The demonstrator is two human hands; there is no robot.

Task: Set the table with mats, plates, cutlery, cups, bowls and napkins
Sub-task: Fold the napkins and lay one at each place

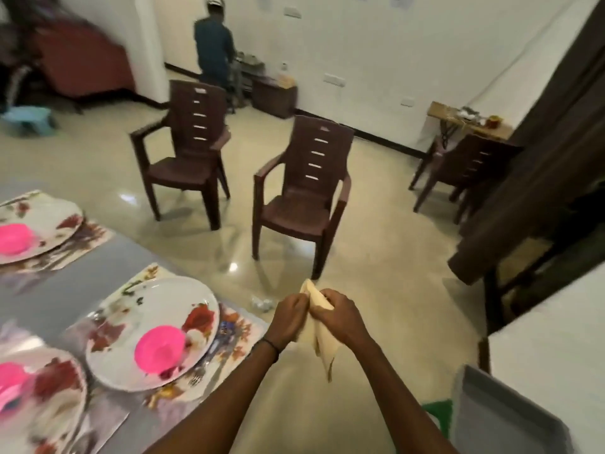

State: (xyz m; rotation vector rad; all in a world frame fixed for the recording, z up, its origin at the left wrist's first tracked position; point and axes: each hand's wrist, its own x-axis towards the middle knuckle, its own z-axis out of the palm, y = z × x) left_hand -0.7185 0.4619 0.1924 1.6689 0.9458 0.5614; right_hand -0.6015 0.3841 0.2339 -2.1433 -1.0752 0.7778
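Both my hands hold one cream cloth napkin [322, 342] in the air beside the table's right edge. My left hand [289, 317] grips its upper left part; my right hand [337, 314] pinches the top, and the rest hangs down between my forearms. On the grey table [42, 299] lie floral mats [235, 335] with floral plates [154, 303], each carrying a pink bowl [160, 350]. A fork [198, 376] lies by the nearest plate's right rim. Further plates sit at the far left [49, 217] and bottom left [55, 388].
Two brown plastic chairs [193, 149] [307, 191] stand on the shiny floor beyond the table, a third [465, 172] by a small side table at right. A person [212, 50] stands by the far wall. A grey tray-like object [504, 417] is at bottom right.
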